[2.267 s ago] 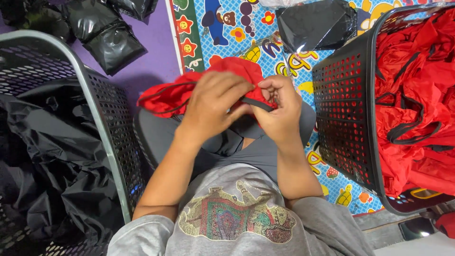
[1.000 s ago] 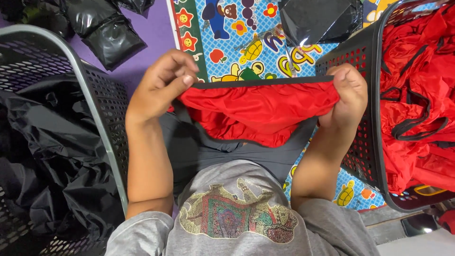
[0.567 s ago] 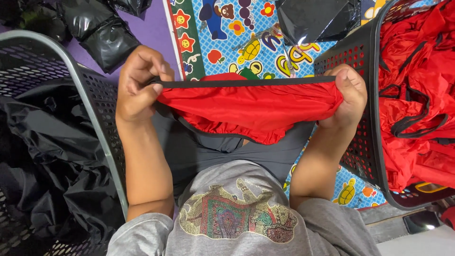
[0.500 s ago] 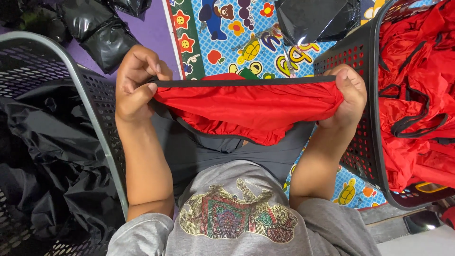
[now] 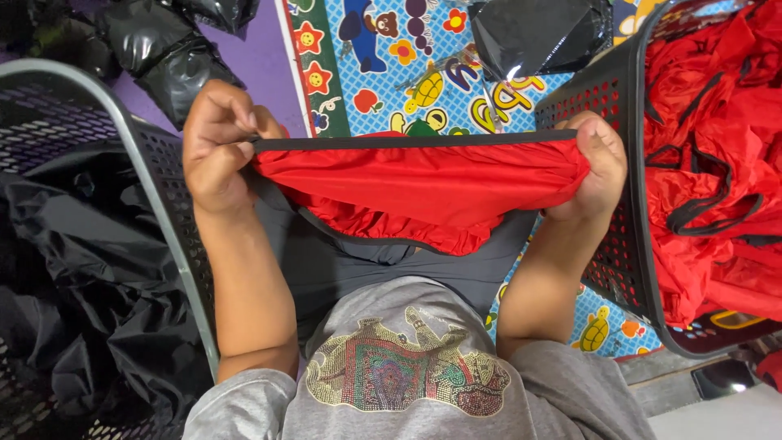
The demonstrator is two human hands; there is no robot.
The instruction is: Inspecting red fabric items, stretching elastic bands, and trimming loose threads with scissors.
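Observation:
A red fabric piece with black trim (image 5: 415, 183) is stretched flat between my two hands above my lap. My left hand (image 5: 216, 143) pinches the left end of its black-edged top border. At the other end, my right hand (image 5: 599, 167) grips the fabric, fingers curled around it, right beside the wall of the black basket on the right. The cloth sags in folds below the taut border.
A black perforated basket (image 5: 607, 98) on the right holds several red fabric pieces (image 5: 717, 147). On the left, a grey-rimmed black basket (image 5: 159, 195) holds black fabric (image 5: 73, 269). Black plastic packets (image 5: 538, 33) lie on a colourful cartoon mat (image 5: 383, 57).
The bunched red fabric has been pulled apart and stretched wide between my hands. My left hand has shifted left and slightly down, tightening the top border.

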